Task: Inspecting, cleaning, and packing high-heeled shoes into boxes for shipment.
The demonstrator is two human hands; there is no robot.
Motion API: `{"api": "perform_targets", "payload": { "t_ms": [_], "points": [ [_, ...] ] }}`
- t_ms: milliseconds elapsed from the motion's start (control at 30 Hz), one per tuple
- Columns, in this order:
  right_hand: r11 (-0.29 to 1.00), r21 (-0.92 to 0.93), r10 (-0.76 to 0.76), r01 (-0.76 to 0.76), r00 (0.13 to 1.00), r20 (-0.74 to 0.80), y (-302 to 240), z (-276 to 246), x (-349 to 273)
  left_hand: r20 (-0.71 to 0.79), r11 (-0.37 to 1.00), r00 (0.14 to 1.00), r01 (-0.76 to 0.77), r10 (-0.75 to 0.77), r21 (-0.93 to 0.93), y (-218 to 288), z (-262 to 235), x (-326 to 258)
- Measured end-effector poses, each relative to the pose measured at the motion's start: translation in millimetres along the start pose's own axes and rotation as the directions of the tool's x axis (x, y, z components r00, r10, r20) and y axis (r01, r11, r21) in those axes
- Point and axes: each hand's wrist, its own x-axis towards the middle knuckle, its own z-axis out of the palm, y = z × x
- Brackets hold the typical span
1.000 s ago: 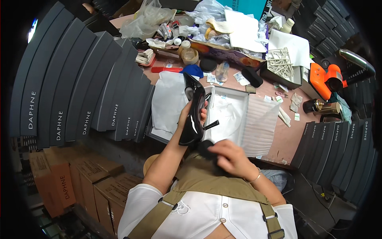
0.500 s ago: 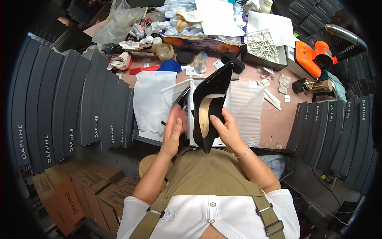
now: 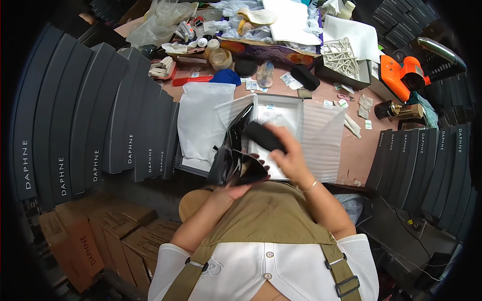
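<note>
My left hand (image 3: 240,190) holds a glossy black shoe (image 3: 236,168) from below, low over the near edge of the shoe box. Its opening faces up and right, and the shoe is partly blurred. In my right hand (image 3: 290,155) is a matte black oblong pad (image 3: 265,136), just above and right of that shoe; I cannot tell whether they touch. Another glossy black shoe (image 3: 238,125) leans in the open box, beyond my left hand. White tissue lines the shoe box (image 3: 303,115), and a ribbed white wrapping sheet (image 3: 324,140) spreads to its right.
Stacked dark shoe boxes (image 3: 118,110) wall the left side; more boxes (image 3: 427,160) stand at right. Across the back are a carton of crumpled paper (image 3: 273,52), a tray of white sticks (image 3: 341,57), an orange device (image 3: 396,75), a blue cloth (image 3: 225,77) and another black oblong pad (image 3: 305,77).
The shoe held upright in my right hand is now lower, turned and in my left hand. My right hand has taken hold of a black pad. The view has shifted slightly.
</note>
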Motion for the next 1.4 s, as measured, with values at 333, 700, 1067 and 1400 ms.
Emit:
{"api": "perform_targets", "payload": {
  "t_ms": [333, 700, 1067, 1400],
  "points": [
    [0.867, -0.478, -0.135, 0.14, 0.99, 0.043, -15, 32, -62, -0.093, 0.876, 0.904, -0.374, 0.418, 0.303, 28, -22, -15],
    [0.778, 0.406, 0.066, -0.481, 0.704, 0.708, -26, 24, -81, 0.007, 0.658, 0.847, -0.419, 0.532, 0.626, 2, -5, -35],
    [0.858, 0.415, -0.171, -0.302, 0.594, 0.786, -36, -50, -137, 0.137, 0.798, 0.861, -0.506, 0.49, 0.328, -69, -12, -9],
    [0.621, -0.718, 0.027, -0.314, 0.924, -0.381, 98, -185, -62, -0.29, 0.96, 0.939, -0.111, 0.187, 0.259, -113, 14, 25]
  ]
}}
